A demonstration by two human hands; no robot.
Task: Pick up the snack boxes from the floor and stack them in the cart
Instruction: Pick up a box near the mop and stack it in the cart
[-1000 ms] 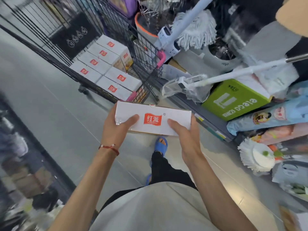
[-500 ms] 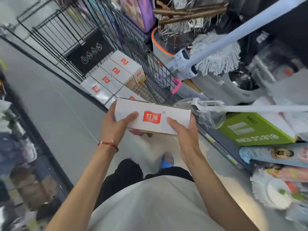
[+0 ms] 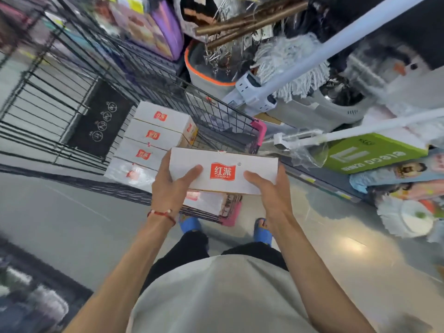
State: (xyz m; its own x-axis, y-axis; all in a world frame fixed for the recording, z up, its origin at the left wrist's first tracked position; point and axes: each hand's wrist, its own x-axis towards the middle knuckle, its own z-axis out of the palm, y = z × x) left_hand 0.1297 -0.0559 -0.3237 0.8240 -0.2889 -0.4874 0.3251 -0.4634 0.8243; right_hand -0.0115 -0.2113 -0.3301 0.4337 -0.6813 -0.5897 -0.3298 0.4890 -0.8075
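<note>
I hold a white snack box (image 3: 223, 170) with a red logo flat in front of me, over the near end of the black wire cart (image 3: 223, 126). My left hand (image 3: 169, 186) grips its left end, thumb on top. My right hand (image 3: 269, 191) grips its right end the same way. Several identical white boxes (image 3: 153, 135) lie in a row inside the cart, and another one (image 3: 206, 200) shows just below the held box.
Store shelving on the right holds mops (image 3: 290, 66), a grey bucket with an orange rim (image 3: 204, 68), a green carton (image 3: 374, 152) and packaged goods. A white mop handle (image 3: 374, 126) juts out toward the cart. Grey floor (image 3: 60, 224) lies to the left.
I have stepped up to the cart, and the held box now hangs over its near end. Both feet now stand close behind the cart.
</note>
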